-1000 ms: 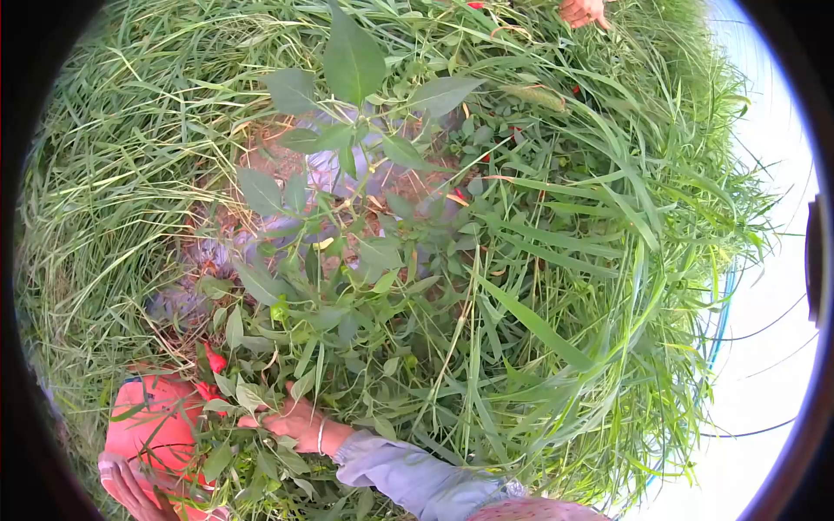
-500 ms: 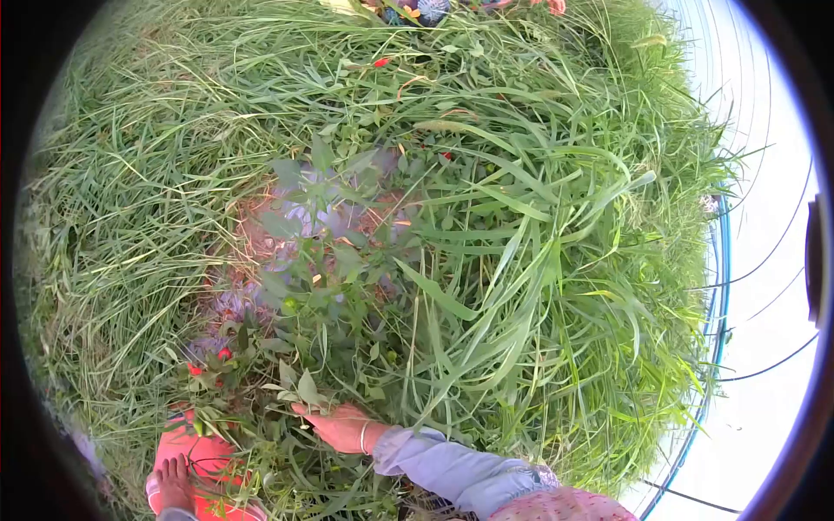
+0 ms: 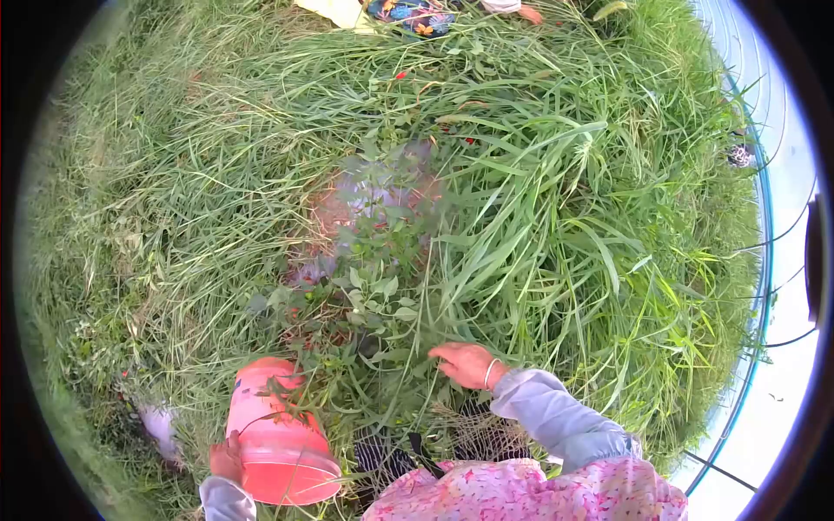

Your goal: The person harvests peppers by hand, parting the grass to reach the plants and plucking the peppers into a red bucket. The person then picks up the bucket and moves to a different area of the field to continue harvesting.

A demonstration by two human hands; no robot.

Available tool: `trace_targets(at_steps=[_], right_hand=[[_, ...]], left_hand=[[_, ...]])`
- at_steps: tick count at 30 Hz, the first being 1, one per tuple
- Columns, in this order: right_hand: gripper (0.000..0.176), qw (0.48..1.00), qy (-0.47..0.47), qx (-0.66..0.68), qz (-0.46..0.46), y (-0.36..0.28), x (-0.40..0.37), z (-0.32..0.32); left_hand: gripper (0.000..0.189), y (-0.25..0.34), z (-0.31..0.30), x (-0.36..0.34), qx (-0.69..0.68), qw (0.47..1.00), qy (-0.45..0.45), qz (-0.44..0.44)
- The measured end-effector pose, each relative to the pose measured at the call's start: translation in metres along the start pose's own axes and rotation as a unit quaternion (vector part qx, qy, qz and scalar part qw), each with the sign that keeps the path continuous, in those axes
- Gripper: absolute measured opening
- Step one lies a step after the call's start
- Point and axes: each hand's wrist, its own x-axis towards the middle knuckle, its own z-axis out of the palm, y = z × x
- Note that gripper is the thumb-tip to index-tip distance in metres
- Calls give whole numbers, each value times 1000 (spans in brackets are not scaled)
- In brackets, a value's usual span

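A pinkish-red bucket (image 3: 276, 418) lies tilted among the plants at lower left, its thin handle across its side. My left hand (image 3: 228, 458) grips its lower left edge. At lower centre my right hand (image 3: 466, 363), with a pale bangle at the wrist, is over the grass with thumb and fingers slightly apart and nothing visible between them. To its left stands a leafy plant (image 3: 378, 295). Small red fruits are partly hidden by leaves left of this plant, and another red fruit (image 3: 400, 75) shows farther up.
Long grass (image 3: 521, 252) surrounds the plants. At the top are a person's hand (image 3: 529, 14), patterned cloth (image 3: 413, 16) and yellow cloth (image 3: 339, 12). A blue pipe (image 3: 766, 260) curves along the right side, beside pale sheeting. Netted dark fabric (image 3: 382, 456) lies below.
The view has shifted. My right hand has moved right, away from the leaves it was touching. More of the bucket shows, and my left hand has moved from spread fingers on it to its edge.
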Motion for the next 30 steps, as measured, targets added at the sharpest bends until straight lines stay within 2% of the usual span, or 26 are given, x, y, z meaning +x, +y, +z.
trace_targets(at_steps=[3, 5, 7, 9, 11, 13, 16, 21, 23, 25, 26, 28, 30], right_hand=[[34, 999, 28, 22, -13, -8, 10, -4], [33, 999, 28, 33, -1, -16, 16, -14], [33, 997, 53, 40, -27, -6, 21, -17], [33, 996, 70, 38, -48, 4, 16, -15], [33, 999, 33, 15, -18, 6, 8, -24], [32, 1000, 5, 7, -7, 10, 3, -21], [33, 1000, -25, 3, -11, 26, -7, -13], [31, 998, -45, 36, -2, 38, -15, -10], [31, 997, -44, 70, -5, 43, -11, -22], [32, 991, -37, 126, -16, 47, -11, -37], [30, 983, -4, 179, -47, 49, -9, -42], [26, 940, 28, 335, -59, 49, -4, -64], [23, 917, 32, 388, -85, 55, 10, -89]], left_hand=[[49, 12, -80, -14, -164, 984, 48, -50], [41, 38, -149, -11, -155, 980, 120, -25], [37, 48, -196, -1, -135, 977, 138, -94], [39, 53, -238, 6, -235, 951, 185, -76], [40, 57, -266, 21, -390, 899, 170, -99], [37, 51, -275, 49, -530, 828, 173, -55], [31, 105, -306, 85, -605, 767, 175, -122], [31, 186, -306, 197, -699, 672, 212, -122], [30, 215, -301, 245, -733, 648, 178, -105], [29, 240, -286, 291, -762, 624, 142, -103], [29, 247, -278, 316, -774, 612, 125, -106], [27, 273, -266, 360, -792, 591, 88, -125], [27, 296, -240, 387, -797, 581, 82, -142]])
